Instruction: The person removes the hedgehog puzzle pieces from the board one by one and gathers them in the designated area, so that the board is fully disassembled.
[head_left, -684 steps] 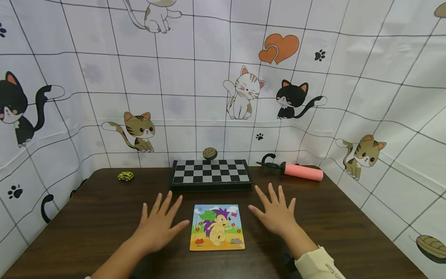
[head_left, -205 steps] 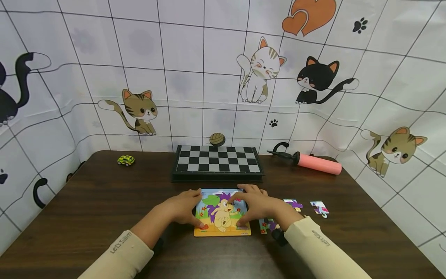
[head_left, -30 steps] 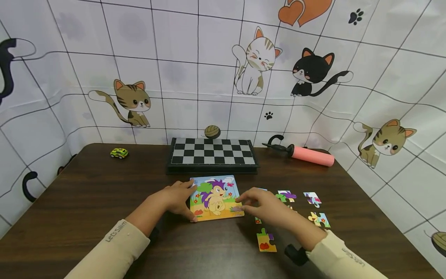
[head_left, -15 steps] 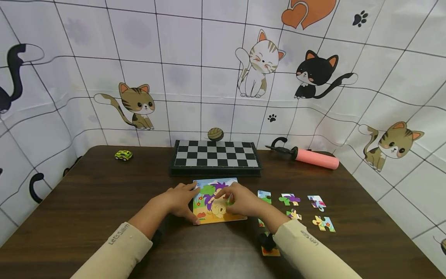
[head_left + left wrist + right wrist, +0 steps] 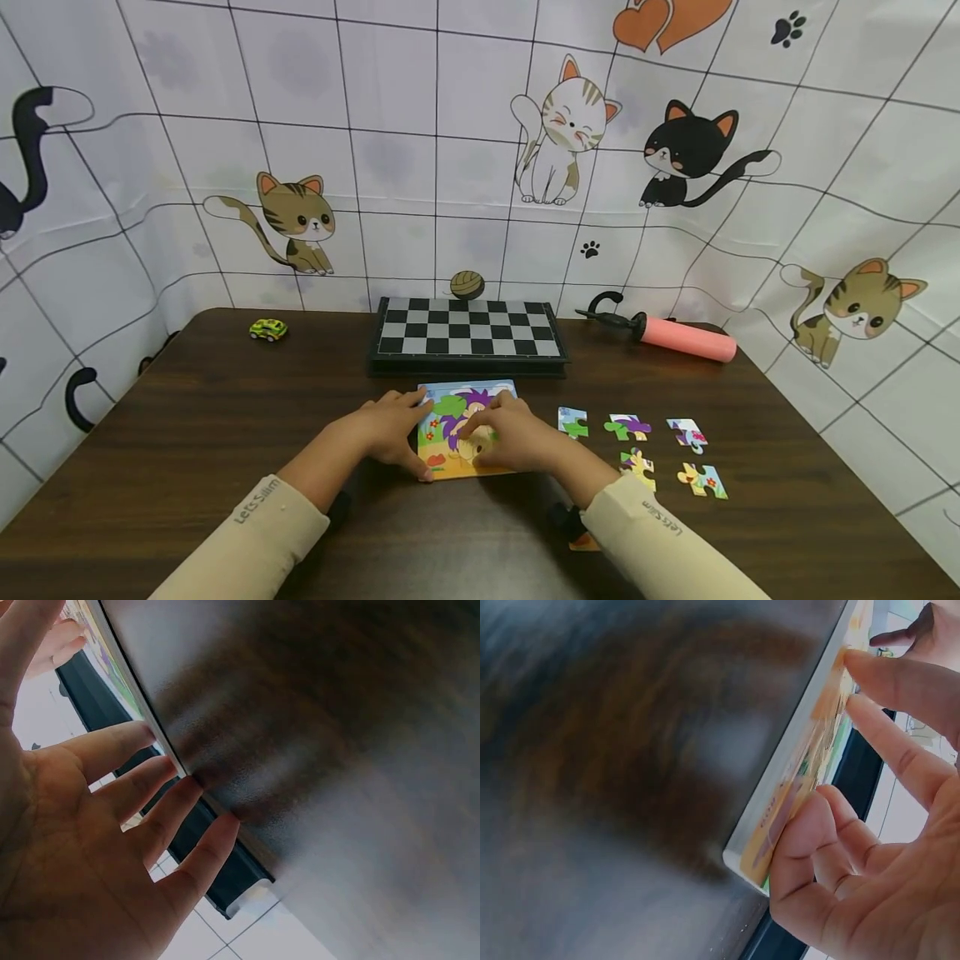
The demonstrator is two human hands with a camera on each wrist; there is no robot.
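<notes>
A hedgehog picture puzzle board (image 5: 465, 398) lies on the dark wooden table (image 5: 187, 433) in front of me. My left hand (image 5: 386, 429) rests against its left edge. In the left wrist view the left hand's (image 5: 112, 780) fingers are nearly straight and touch the board's edge (image 5: 124, 682). My right hand (image 5: 510, 435) lies on the picture's middle with its fingers curled onto a puzzle piece. In the right wrist view the right hand's (image 5: 877, 727) thumb and fingers press on the board (image 5: 795, 772). Several loose pieces (image 5: 628, 427) lie to the right.
A folded chessboard (image 5: 468, 329) stands just behind the puzzle. A pink hand pump (image 5: 686, 340) lies at the back right and a small green toy car (image 5: 268, 329) at the back left. Another loose piece (image 5: 581, 542) shows partly under my right sleeve.
My right hand has gone from the board's lower right corner to the middle of the picture and curled there. The left hand has stayed on the left edge.
</notes>
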